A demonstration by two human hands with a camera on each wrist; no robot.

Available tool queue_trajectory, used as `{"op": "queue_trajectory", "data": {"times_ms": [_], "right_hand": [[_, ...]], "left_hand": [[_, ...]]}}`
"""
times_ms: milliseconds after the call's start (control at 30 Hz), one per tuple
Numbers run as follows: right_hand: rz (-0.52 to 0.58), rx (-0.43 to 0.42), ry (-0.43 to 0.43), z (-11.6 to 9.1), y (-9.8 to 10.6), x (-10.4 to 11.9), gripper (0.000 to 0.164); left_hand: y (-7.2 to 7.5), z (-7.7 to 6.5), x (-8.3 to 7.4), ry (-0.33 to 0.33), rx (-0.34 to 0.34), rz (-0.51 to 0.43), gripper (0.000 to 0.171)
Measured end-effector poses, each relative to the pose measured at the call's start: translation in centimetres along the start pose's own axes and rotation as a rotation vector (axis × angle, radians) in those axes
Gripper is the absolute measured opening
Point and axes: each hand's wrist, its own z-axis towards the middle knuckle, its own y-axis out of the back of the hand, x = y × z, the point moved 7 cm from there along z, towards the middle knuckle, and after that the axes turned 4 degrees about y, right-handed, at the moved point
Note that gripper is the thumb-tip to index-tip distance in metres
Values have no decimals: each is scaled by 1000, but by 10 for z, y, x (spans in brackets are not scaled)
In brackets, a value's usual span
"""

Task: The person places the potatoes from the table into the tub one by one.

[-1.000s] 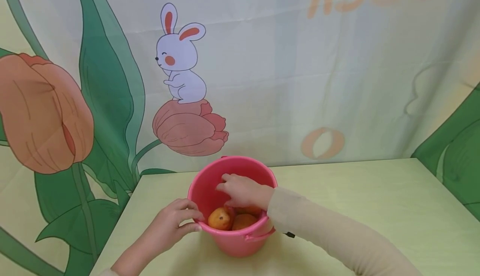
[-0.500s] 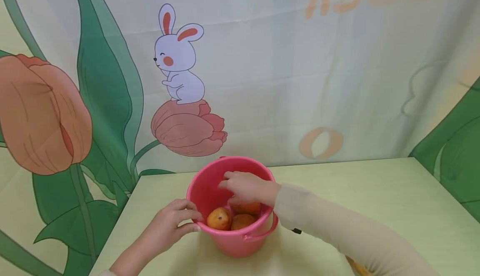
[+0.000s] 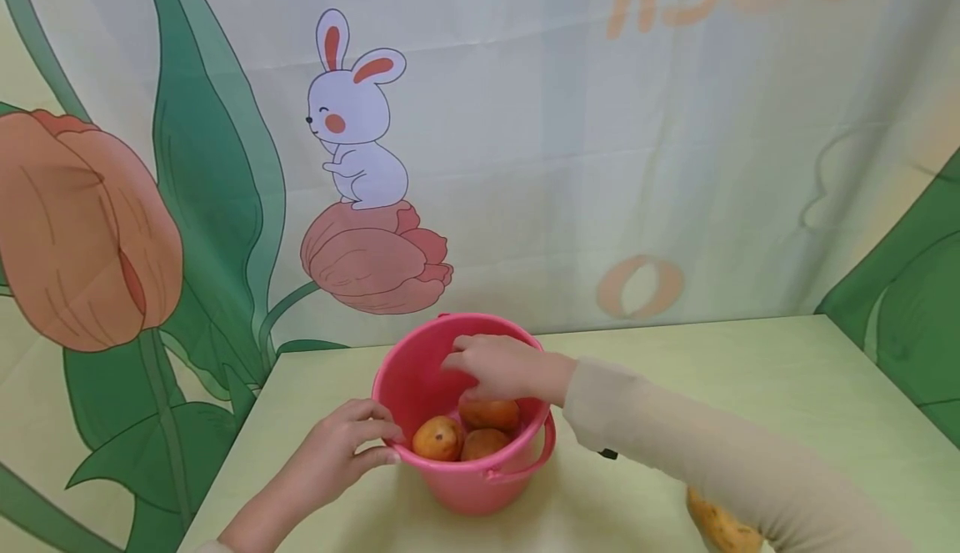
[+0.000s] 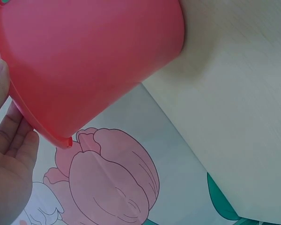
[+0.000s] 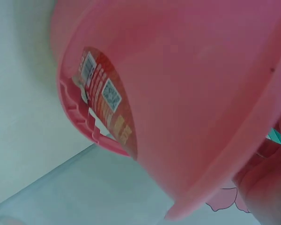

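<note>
Pink bucket (image 3: 474,490) on the table (image 3: 712,361), left of centre, left hand (image 3: 351,440) pinching its left rim between thumb and fingers, right hand (image 3: 497,368) inside, fingers loosely apart above three orange-brown fruits (image 3: 438,439).

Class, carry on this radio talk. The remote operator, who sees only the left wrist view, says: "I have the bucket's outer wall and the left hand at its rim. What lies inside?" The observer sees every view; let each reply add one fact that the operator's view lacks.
Observer: In the head view, three orange-yellow, mango-like fruits lie in the bottom of the pink bucket.
Operator: Understood. And where is the right hand?
Observer: It reaches over the rim into the bucket's mouth, above the fruits; whether it touches one, I cannot tell.
</note>
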Motion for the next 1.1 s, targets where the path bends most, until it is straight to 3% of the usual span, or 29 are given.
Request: {"op": "queue_trajectory", "data": {"times_ms": [333, 1100], "right_hand": [[-32, 0, 37, -10, 9, -2, 45], [-7, 9, 15, -33, 29, -5, 45]], "left_hand": [[2, 0, -3, -9, 11, -18, 18], [2, -1, -4, -26, -9, -16, 17]]}}
